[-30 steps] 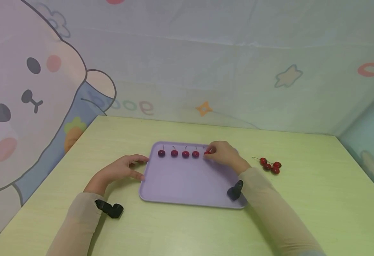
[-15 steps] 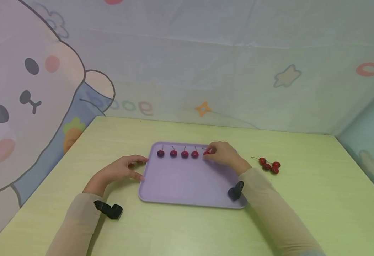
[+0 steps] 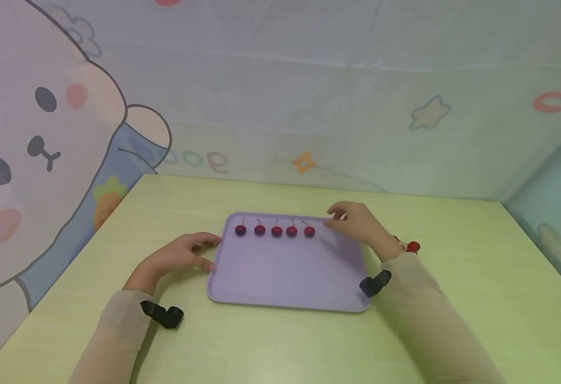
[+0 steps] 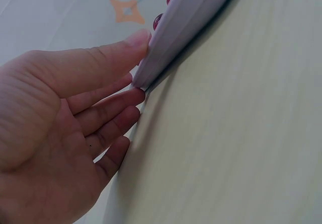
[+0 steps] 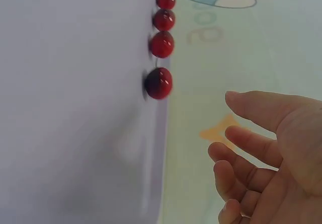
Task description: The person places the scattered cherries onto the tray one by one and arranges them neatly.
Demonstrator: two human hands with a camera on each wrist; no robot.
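- Right hand (image 3: 357, 224) hovers over the purple tray (image 3: 285, 277), fingers loose, holding nothing (just beside the fifth cherry (image 3: 309, 231)).
- Left hand (image 3: 179, 256) rests open-fingered against the tray's left edge.

Cherries (image 3: 274, 231) line the tray's (image 3: 285, 298) far edge; its near part lies bare. Loose cherries (image 3: 412, 246) sit by its right edge.

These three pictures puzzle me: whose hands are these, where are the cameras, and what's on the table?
A person wears three cameras: one on the head, one on each wrist. The head view shows a green table with a purple tray bearing five cherries in a row. The left hand touches the tray's left edge with its fingertips, seen close in the left wrist view. The right hand hovers open, holding nothing, beside the last cherry. More cherries lie on the table behind that wrist.
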